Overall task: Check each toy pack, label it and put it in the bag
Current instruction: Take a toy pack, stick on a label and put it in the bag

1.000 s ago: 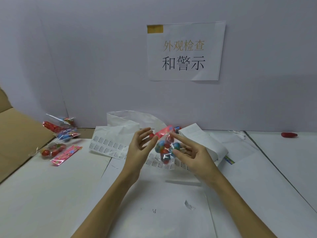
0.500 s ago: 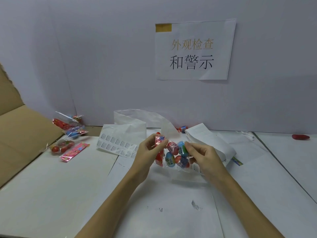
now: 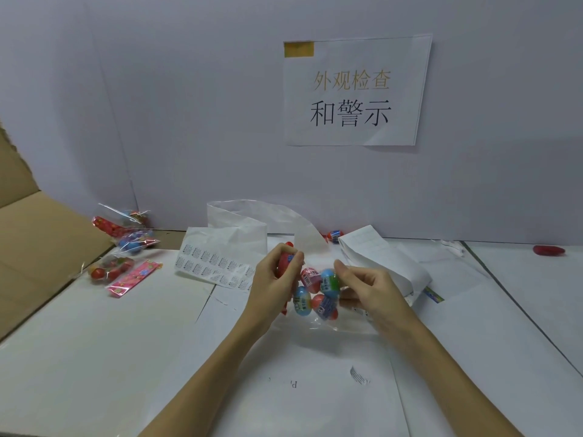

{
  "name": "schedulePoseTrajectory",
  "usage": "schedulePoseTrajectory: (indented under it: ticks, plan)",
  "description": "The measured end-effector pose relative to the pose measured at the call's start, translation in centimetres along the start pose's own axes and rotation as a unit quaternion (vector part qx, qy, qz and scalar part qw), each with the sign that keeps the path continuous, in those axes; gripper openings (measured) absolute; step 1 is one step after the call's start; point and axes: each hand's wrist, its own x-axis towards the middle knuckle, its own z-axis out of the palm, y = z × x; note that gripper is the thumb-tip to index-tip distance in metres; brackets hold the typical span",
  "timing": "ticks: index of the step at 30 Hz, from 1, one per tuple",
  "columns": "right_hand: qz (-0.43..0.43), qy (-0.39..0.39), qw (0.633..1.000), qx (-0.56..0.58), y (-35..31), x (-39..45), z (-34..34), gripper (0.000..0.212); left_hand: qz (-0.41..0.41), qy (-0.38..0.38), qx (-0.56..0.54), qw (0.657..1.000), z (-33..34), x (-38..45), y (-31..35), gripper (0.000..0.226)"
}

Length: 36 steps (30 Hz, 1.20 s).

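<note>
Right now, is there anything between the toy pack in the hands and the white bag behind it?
Nothing visible blocks the way. The toy pack, held by the left hand and right hand, sits just in front of the white bag. The label sheet lies off to the left.

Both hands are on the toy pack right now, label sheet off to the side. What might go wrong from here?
1. The left hand pinches only the red header and the right hand the clear film, so the toy pack may slip or the film tear.
2. Both hands are busy; reaching for the label sheet means holding the pack one-handed.
3. The white bag sags half-collapsed behind, so a pack could miss its mouth.
</note>
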Motion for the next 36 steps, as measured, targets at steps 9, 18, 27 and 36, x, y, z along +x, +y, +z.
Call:
schedulePoseTrajectory:
  ticks: [9,18,27,36]
  plan:
    - [0.017,0.009,0.999,0.046,0.3,0.2,0.2,0.041,0.098,0.013,0.055,0.994,0.1,0.5,-0.5,0.014]
    - [0.055,-0.149,0.983,0.089,0.5,-0.4,0.7,0.043,0.108,0.067,0.097,0.987,-0.3,0.5,-0.9,0.014]
    - [0.023,-0.148,0.985,0.091,0.6,-0.3,0.7,0.055,0.035,0.079,0.095,0.992,-1.0,1.3,-0.8,0.036]
    - [-0.318,0.051,0.922,-0.216,1.0,-0.3,0.8,0.051,-0.1,-0.088,-0.13,0.983,-0.1,0.3,-0.1,0.055]
